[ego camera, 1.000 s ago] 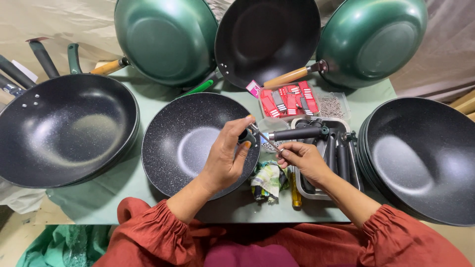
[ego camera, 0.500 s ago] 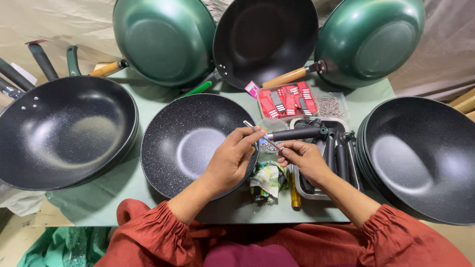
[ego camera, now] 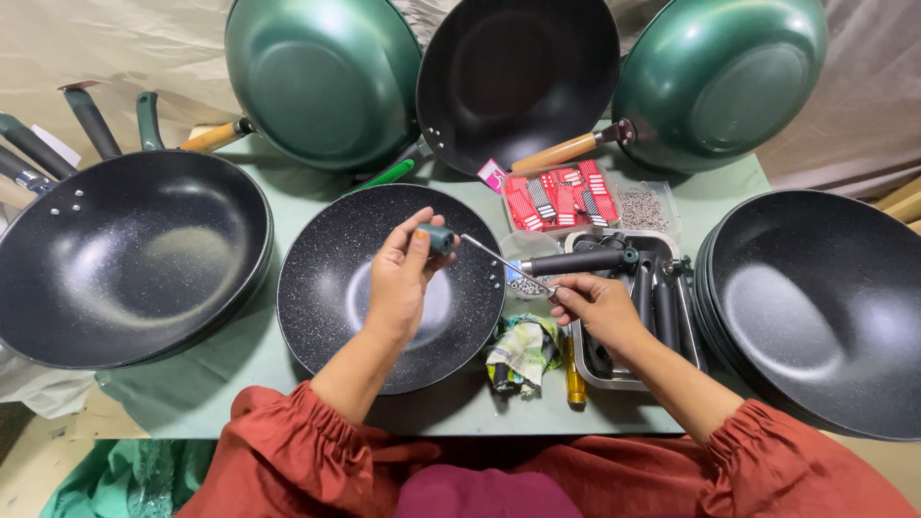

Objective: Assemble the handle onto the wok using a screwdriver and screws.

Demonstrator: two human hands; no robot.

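1. Head view. Left hand (ego camera: 398, 283) raised over the speckled black pan (ego camera: 331, 288) at the front-middle of the tabletop (ego camera: 259, 384); fingers closed on the dark green grip of a screwdriver (ego camera: 480, 251).
2. Screwdriver shaft slants right and down to the right hand (ego camera: 595, 305), whose fingertips pinch shut at the tip; what they pinch is too small to tell.
3. Right hand sits over the front-left rim of a metal tray (ego camera: 628, 379) holding black handles (ego camera: 662, 307).
4. Crumpled cloth (ego camera: 523, 350) lies between pan and tray, near the front edge.
5. Red packets (ego camera: 561, 197) behind the tray; stacked black pans (ego camera: 825, 307) at the right edge.
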